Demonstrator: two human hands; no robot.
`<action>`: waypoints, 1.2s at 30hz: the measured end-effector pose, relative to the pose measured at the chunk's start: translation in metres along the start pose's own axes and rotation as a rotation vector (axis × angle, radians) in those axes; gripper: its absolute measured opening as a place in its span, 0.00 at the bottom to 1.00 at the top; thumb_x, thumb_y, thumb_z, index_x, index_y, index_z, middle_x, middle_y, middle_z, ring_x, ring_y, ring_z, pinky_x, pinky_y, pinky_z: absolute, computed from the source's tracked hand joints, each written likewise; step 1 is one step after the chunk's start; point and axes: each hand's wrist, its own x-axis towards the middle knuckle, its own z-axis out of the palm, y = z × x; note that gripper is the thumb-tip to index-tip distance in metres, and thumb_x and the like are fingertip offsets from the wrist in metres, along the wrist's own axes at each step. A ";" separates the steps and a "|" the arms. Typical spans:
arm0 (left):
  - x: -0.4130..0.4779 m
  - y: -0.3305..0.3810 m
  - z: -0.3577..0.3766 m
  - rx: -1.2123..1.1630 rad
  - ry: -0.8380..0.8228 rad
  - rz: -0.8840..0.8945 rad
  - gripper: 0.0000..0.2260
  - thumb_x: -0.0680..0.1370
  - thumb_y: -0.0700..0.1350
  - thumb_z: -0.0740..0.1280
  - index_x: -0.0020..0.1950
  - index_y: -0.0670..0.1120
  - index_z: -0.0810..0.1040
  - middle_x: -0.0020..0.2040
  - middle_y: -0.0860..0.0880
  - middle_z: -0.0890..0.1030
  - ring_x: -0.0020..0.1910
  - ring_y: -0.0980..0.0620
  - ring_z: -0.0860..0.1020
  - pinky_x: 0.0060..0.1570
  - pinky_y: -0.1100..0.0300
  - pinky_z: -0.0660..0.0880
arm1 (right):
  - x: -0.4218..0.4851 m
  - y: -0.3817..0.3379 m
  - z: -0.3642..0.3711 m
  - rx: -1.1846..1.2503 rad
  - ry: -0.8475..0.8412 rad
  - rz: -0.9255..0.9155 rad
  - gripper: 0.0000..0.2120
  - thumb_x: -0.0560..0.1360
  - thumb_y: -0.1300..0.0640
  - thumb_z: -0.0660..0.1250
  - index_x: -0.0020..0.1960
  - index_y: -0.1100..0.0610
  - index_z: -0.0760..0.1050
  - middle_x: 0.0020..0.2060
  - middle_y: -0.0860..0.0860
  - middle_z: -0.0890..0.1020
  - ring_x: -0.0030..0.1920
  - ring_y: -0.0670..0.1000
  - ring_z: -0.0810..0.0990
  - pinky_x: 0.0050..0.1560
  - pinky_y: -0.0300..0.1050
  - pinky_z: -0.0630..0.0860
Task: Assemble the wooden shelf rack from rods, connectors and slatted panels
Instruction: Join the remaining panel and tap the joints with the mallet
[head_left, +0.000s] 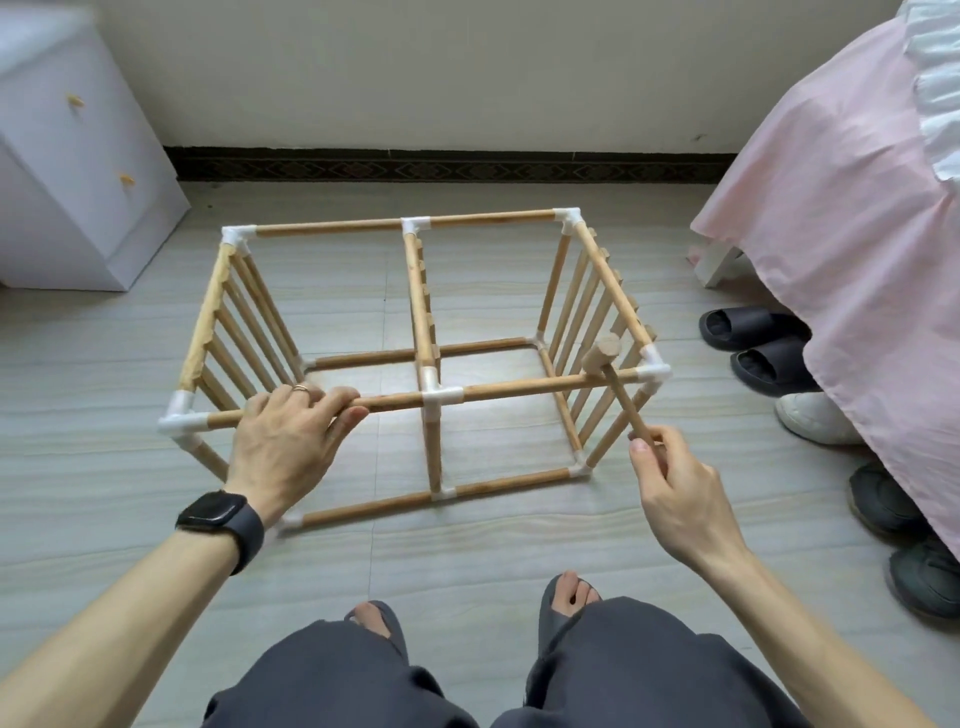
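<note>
Seating joints, I judge. Rack (422, 312) stands on floor (467, 551), 12 o'clock. Left hand (291, 431) curled round near top rod (395, 401); right hand (670, 483) pinches mallet (602, 356) handle. I'd tap the 2 o'clock connector (652, 371) squarely, lightly, frame braced.

I'm in a home bedroom: a pink bedspread (852, 218), slippers (748, 332) by the bed, a white drawer cabinet (78, 171), tiled floor (467, 551).

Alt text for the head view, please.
A person steadies a wooden shelf rack on the floor, left hand gripping its near top rod, right hand holding a small wooden mallet by the near right corner connector.
</note>
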 end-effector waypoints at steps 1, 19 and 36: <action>-0.002 -0.002 -0.001 0.021 0.000 -0.020 0.23 0.84 0.64 0.48 0.58 0.53 0.78 0.42 0.48 0.79 0.40 0.46 0.77 0.42 0.50 0.71 | 0.001 -0.003 0.006 0.023 -0.014 -0.022 0.07 0.85 0.50 0.56 0.51 0.45 0.73 0.30 0.43 0.78 0.28 0.46 0.75 0.28 0.41 0.67; 0.052 0.070 0.010 0.039 0.008 -0.079 0.22 0.83 0.64 0.44 0.55 0.53 0.72 0.39 0.50 0.74 0.36 0.46 0.70 0.40 0.53 0.61 | 0.032 -0.042 0.035 -0.119 -0.182 -0.148 0.12 0.85 0.49 0.53 0.45 0.46 0.71 0.26 0.48 0.76 0.31 0.43 0.77 0.28 0.38 0.64; 0.052 0.069 0.006 0.022 -0.047 -0.092 0.21 0.83 0.64 0.42 0.56 0.53 0.69 0.39 0.51 0.69 0.37 0.48 0.68 0.42 0.53 0.63 | 0.032 -0.066 0.029 0.023 -0.047 -0.283 0.14 0.85 0.44 0.51 0.47 0.47 0.70 0.23 0.49 0.73 0.21 0.46 0.70 0.21 0.38 0.61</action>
